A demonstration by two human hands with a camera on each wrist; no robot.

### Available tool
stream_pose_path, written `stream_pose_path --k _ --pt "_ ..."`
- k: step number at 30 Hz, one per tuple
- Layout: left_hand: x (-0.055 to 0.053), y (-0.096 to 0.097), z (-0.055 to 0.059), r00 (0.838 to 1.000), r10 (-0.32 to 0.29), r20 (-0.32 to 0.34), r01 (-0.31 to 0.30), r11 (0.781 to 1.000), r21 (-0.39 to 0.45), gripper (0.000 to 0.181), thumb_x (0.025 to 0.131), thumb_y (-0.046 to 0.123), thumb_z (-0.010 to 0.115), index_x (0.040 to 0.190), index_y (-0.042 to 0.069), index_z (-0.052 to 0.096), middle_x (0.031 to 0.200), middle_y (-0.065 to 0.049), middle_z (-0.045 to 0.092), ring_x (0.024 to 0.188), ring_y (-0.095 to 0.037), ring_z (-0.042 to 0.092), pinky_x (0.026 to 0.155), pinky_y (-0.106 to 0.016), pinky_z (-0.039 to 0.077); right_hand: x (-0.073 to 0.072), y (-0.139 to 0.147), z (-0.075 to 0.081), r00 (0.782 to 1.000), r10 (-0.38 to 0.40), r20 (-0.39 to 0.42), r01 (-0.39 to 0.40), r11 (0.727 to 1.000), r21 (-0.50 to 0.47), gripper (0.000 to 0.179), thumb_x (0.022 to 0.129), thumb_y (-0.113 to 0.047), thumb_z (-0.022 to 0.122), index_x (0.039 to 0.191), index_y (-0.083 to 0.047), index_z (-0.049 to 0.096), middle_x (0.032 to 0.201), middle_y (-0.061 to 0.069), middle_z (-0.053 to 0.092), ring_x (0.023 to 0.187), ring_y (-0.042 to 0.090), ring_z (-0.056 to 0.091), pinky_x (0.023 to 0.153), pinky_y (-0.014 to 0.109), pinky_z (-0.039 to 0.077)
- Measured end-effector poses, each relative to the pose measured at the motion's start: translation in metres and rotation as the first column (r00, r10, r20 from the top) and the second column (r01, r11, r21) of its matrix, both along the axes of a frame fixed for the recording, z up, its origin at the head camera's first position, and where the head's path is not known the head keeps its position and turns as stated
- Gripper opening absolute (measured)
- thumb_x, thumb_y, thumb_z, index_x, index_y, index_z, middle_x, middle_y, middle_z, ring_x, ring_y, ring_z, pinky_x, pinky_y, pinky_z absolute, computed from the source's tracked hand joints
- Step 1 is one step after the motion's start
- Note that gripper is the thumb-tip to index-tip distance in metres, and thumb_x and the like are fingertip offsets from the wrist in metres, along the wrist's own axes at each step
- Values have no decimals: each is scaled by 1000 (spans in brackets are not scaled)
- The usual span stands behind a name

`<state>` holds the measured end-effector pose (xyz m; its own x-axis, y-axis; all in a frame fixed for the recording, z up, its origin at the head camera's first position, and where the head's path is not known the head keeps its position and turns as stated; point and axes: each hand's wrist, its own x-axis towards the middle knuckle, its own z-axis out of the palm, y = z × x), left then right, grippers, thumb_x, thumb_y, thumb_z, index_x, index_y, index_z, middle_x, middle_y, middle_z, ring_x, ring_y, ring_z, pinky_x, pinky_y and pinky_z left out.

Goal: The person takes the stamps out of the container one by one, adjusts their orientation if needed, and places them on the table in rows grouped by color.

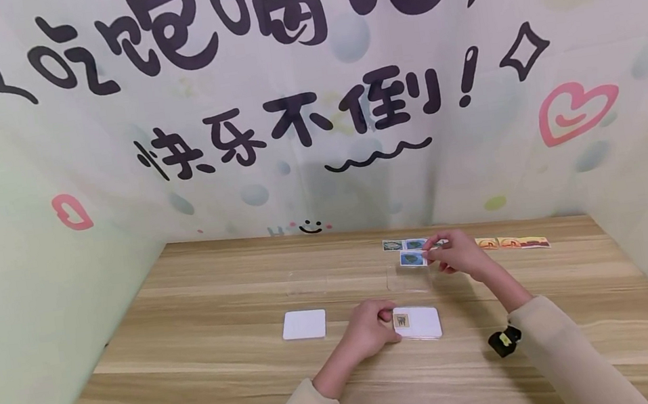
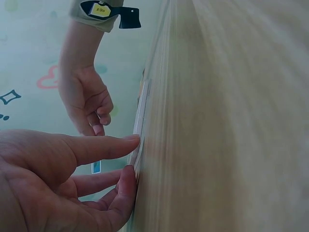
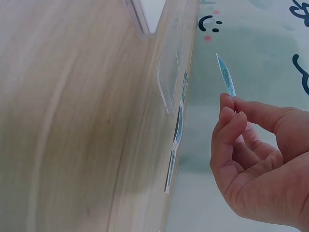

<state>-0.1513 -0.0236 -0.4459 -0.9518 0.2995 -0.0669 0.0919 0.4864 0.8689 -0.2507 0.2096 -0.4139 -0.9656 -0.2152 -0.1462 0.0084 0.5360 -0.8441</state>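
My left hand (image 1: 369, 328) holds the left edge of a white card (image 1: 422, 323) lying on the table, its thumb and fingertips at that edge. At the card's left end sits a small tan-bordered stamp (image 1: 402, 321) with a dark picture. Up over the table, my right hand (image 1: 459, 255) pinches a blue stamp (image 1: 411, 259) between thumb and fingertips. The right wrist view shows the same blue stamp (image 3: 225, 76) raised off the surface, seen nearly edge-on. A clear plastic cover (image 1: 398, 281) lies on the table just below it.
A row of stamps runs along the back: a green one (image 1: 392, 245), a blue one (image 1: 414, 244) and orange-red ones (image 1: 514, 242), part of it behind my right hand. Another white card (image 1: 305, 324) lies to the left, with a faint clear cover (image 1: 308, 281) behind it. A printed backdrop (image 1: 311, 197) rises behind.
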Motion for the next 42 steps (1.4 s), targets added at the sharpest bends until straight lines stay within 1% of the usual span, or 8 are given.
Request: stream_pose_path --k 6,11,19,29,36,42 --pt "0 0 1 1000 4 6 -4 1000 -9 47 76 -15 84 121 -13 70 90 -9 57 80 -16 47 69 -24 40 -2 0 0 1000 6 -6 -6 1000 -14 17 102 -4 64 112 9 65 95 23 75 64 16 59 58 28 53" --pt "0 0 1 1000 2 6 -2 1000 -5 46 76 -15 84 120 -13 70 89 -9 56 79 -16 47 68 -24 40 -4 1 -1 1000 9 -6 -9 1000 -22 18 102 -4 64 113 9 65 94 22 75 65 17 60 58 28 53" --pt "0 0 0 1000 -1 1 1 1000 -5 46 76 -15 84 119 -14 70 88 -9 55 79 -15 47 68 -24 40 -7 1 -2 1000 14 -8 -15 999 -41 18 101 -5 65 112 10 65 92 20 75 63 14 59 57 28 52" --pt "-1 0 -1 1000 -2 -8 2 1000 -4 46 75 -15 84 119 -14 70 88 -8 56 78 -14 47 69 -24 41 -9 -1 -1 1000 15 -8 -15 1000 -22 17 102 -6 65 112 9 64 96 22 75 67 22 62 61 32 55" --pt "0 0 -1 1000 -1 7 1 1000 -2 46 76 -14 84 120 -14 70 89 -9 56 79 -16 46 68 -24 40 -11 -2 0 1000 9 7 -9 1000 -8 19 103 -7 65 113 8 65 99 25 75 67 21 62 61 31 55" --pt "-1 1 -1 1000 2 3 -2 1000 -7 47 76 -14 84 120 -13 70 89 -9 57 79 -15 47 68 -24 40 -13 -4 1 1000 10 16 -10 1000 -15 19 103 -8 66 113 8 65 99 24 76 66 17 62 60 30 54"
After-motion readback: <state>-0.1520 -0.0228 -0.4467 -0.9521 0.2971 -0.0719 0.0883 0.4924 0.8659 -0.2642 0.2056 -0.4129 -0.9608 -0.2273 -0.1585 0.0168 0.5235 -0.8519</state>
